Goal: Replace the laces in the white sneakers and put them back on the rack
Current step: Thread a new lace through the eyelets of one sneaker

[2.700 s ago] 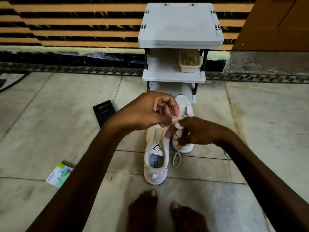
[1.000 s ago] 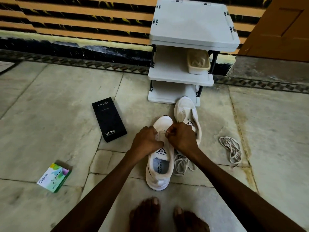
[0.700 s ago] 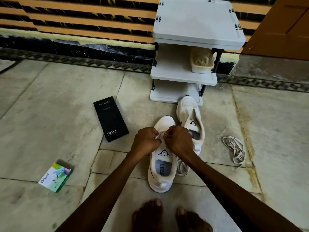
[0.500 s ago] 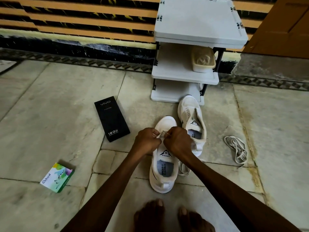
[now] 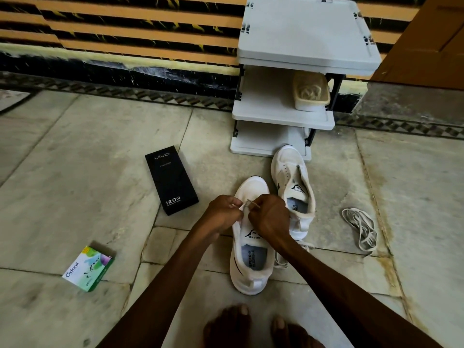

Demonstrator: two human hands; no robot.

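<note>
Two white sneakers stand on the stone floor in front of a grey rack (image 5: pixel 283 116). The near sneaker (image 5: pixel 247 270) points away from me; my left hand (image 5: pixel 222 213) and my right hand (image 5: pixel 268 217) meet over its eyelets. Both pinch a thin lace (image 5: pixel 251 203) that bridges the gap between their fingertips. The far sneaker (image 5: pixel 292 177) lies just right of it, unlaced, its toe at the rack's bottom shelf. More lace (image 5: pixel 281 259) trails on the floor under my right wrist. A loose bundle of lace (image 5: pixel 361 227) lies further right.
A black phone box (image 5: pixel 170 179) lies left of the sneakers and a small green carton (image 5: pixel 88 268) nearer left. A beige tub (image 5: pixel 311 92) sits on the rack's middle shelf. My bare feet (image 5: pixel 251 327) are at the bottom edge. A wooden door (image 5: pixel 426 38) stands at right.
My hands have come down from a raised pull to the near sneaker's eyelets and stay there. The view has shifted slightly; the sneakers have not moved in the last second.
</note>
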